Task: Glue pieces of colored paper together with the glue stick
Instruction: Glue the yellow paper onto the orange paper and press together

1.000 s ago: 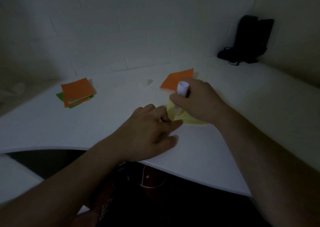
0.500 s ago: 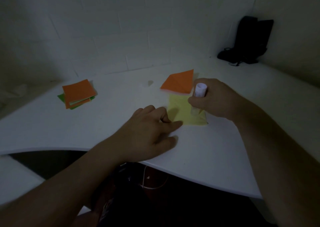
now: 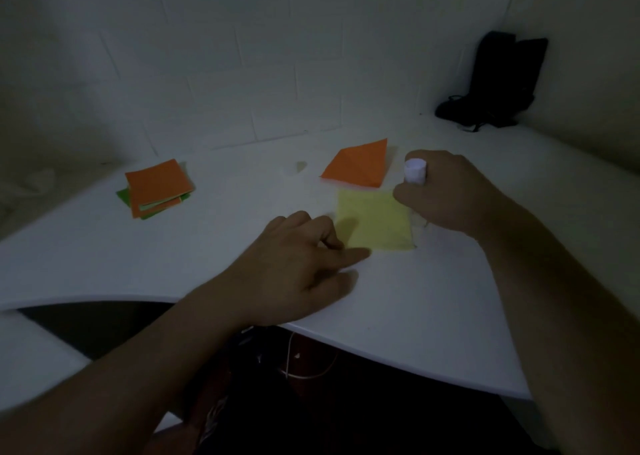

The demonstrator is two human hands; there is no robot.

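A yellow paper square (image 3: 375,220) lies flat on the white table (image 3: 398,298). My left hand (image 3: 298,264) rests on the table at the square's near-left corner, with one straight finger pressing that corner. My right hand (image 3: 446,194) grips a white glue stick (image 3: 415,171), held upright with its lower end at the square's right edge. Just beyond the yellow square lies an orange paper (image 3: 358,168), creased along its diagonal.
A stack of orange and green papers (image 3: 156,189) sits at the table's left. A small white cap-like object (image 3: 295,169) lies left of the orange paper. A black bag (image 3: 498,83) stands in the far right corner. The table's curved front edge runs below my hands.
My right hand has carried the glue stick from the yellow square's left part across to its right edge, uncovering the square. My left hand has stayed in place.
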